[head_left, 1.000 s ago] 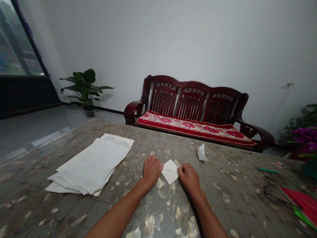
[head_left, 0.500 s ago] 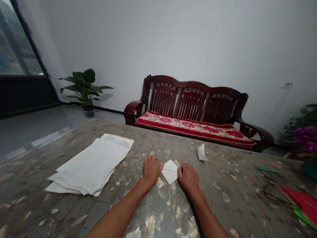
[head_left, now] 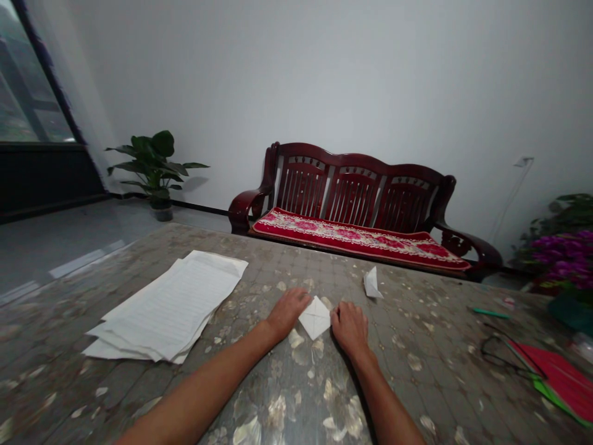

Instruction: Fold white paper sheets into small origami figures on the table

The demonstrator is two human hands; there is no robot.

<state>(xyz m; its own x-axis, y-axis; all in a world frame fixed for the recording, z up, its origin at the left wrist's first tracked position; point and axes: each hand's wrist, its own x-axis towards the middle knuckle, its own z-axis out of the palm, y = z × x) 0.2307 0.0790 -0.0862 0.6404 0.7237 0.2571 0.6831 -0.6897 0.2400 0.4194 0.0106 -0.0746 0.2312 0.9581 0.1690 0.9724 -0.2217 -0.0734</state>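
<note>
A small white folded paper (head_left: 315, 319), square with crease lines meeting near its middle, lies on the table, one corner pointing away from me. My left hand (head_left: 291, 310) rests against its upper left edge, fingers bent together and closed at the paper. At the right corner, my right hand (head_left: 351, 324) has its fingers curled in and pinches the paper between thumb and fingers. Parts of the fingertips are hidden behind the hands. Farther back to the right stands a white folded paper piece (head_left: 372, 283) with an upright point.
A stack of lined paper sheets (head_left: 173, 306) lies to the left on the patterned table (head_left: 282, 383). At right are a green pen (head_left: 491, 313), dark-framed glasses (head_left: 504, 358) and a red booklet (head_left: 556, 374). A wooden bench (head_left: 352, 191) stands beyond the table.
My left hand has turned and shifted from the paper's left corner up along its upper left edge. My right hand stays at the right corner. The view has shifted slightly.
</note>
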